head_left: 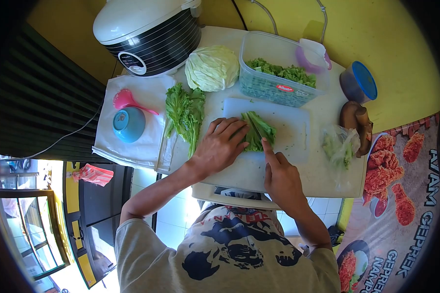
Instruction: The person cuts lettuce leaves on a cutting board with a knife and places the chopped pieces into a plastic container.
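On the white cutting board [293, 122] lies a bunch of green lettuce leaves [261, 129]. My left hand [225, 141] presses down on the bunch from the left, its fingers bent over the leaves. At the near right side of the bunch, my right hand [283, 178] is closed round a knife, with the index finger stretched forward along it. Most of the knife is hidden by the hand and the leaves; only a thin dark line of the blade shows. More loose lettuce [185, 110] lies left of the board.
Behind the board stand a clear plastic container [278, 93] of cut lettuce and a whole cabbage [211, 68]. A rice cooker [151, 44], blue bowl [128, 124] and pink ladle [124, 99] are at left. A plastic bag [340, 146], mortar [349, 115] and blue-lidded tub [359, 82] stand right.
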Tool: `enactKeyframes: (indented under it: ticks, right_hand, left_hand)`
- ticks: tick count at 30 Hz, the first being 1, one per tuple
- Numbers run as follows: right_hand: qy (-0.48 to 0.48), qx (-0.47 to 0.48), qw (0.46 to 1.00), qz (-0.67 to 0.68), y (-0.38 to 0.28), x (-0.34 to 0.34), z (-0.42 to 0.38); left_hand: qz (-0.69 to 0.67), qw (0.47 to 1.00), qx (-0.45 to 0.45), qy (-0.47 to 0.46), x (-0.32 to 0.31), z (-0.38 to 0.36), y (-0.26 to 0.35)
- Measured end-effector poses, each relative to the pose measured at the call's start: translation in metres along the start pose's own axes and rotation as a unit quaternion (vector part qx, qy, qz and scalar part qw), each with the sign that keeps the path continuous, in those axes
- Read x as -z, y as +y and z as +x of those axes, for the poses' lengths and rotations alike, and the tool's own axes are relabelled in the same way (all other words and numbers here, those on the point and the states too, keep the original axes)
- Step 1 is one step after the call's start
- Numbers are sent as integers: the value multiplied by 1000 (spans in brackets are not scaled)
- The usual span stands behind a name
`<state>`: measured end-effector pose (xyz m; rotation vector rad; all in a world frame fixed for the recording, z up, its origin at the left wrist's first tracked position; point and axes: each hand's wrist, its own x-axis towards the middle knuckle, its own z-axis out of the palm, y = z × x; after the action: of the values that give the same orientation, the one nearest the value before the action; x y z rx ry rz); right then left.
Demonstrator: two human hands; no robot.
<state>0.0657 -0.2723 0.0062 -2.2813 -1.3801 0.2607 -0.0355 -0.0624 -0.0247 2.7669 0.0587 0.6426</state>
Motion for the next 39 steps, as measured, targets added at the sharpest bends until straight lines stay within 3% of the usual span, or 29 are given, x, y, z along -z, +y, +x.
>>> enactKeyframes:
  ticks: [17, 32, 39]
  right_hand:
    - [-57, -15, 991, -119, -16, 7, 9]
    - [-105, -17, 988, -111, -34, 43, 28]
    - [-138, -14, 983, -121, -30, 51, 0]
  left_hand:
    - [9, 1000, 13, 3, 1, 0, 5]
    - [33, 999, 12, 2, 1, 2, 9]
    - [34, 999, 18, 4, 0, 3, 10]
